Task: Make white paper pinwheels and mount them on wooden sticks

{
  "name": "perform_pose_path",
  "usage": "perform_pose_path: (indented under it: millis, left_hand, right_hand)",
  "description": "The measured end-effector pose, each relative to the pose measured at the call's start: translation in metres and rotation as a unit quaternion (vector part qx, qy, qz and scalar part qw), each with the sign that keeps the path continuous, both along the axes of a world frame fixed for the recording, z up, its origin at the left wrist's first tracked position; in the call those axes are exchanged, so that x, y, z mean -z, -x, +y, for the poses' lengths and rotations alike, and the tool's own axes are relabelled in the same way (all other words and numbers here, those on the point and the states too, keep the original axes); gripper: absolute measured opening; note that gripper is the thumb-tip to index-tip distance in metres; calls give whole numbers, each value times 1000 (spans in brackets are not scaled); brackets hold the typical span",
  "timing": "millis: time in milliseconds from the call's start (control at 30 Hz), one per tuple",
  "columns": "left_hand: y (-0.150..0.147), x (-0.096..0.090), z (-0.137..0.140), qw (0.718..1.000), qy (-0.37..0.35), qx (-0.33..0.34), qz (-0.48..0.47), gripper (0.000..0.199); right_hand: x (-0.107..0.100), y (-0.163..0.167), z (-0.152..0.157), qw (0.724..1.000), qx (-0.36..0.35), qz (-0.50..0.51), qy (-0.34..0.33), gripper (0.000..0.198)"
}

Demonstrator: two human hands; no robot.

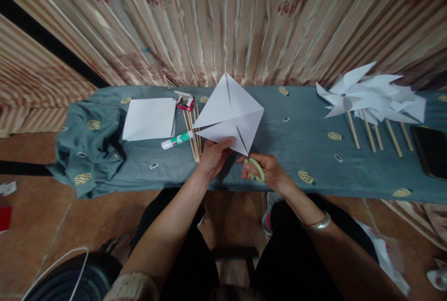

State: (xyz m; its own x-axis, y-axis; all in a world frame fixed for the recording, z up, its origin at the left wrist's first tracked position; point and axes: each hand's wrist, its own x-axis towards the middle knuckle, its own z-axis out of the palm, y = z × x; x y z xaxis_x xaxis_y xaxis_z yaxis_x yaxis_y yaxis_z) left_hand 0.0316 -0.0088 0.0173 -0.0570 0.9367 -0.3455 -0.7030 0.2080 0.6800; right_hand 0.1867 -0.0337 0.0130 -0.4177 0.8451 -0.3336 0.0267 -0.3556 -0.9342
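Observation:
A square sheet of white paper (pixel 240 100) is turned corner-up in front of me, with slits running in from its top, left and bottom corners. My left hand (pixel 214 156) pinches its lower left edge, thumb on top. In my right hand (pixel 267 170) are light green-handled scissors (pixel 256 169), fingers through the loops. Their blades meet the paper at its bottom corner, by the slit there; how far they are spread is hard to see.
Left of the paper lie a glue stick (pixel 177 140), several wooden sticks (pixel 195 149), a small red box (pixel 185 100) and a white paper stack (pixel 150 118). Several paper pinwheels (pixel 344 98) on sticks and a black phone (pixel 431 152) lie right. A curtain (pixel 223 21) hangs behind the cloth-covered table (pixel 286 152).

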Motion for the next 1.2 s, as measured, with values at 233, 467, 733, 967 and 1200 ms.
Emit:
perform_pose_path:
  millis: [233, 467, 733, 967, 1200]
  left_hand:
    - [0, 2, -1, 1000, -5, 4, 8, 39]
    - [0, 2, -1, 1000, 0, -3, 1, 47]
    - [-2, 2, -3, 1000, 11, 17, 18, 32]
    - [-3, 3, -5, 999, 4, 24, 21, 32]
    - [-3, 1, -4, 999, 9, 26, 26, 31]
  right_hand:
    - [-3, 2, 0, 1000, 21, 4, 17, 43]
    - [-1, 3, 0, 1000, 20, 4, 18, 43]
    - [-4, 3, 0, 1000, 18, -7, 2, 43]
    - [1, 3, 0, 1000, 24, -14, -13, 43]
    - [-1, 3, 1, 999, 12, -27, -23, 43]
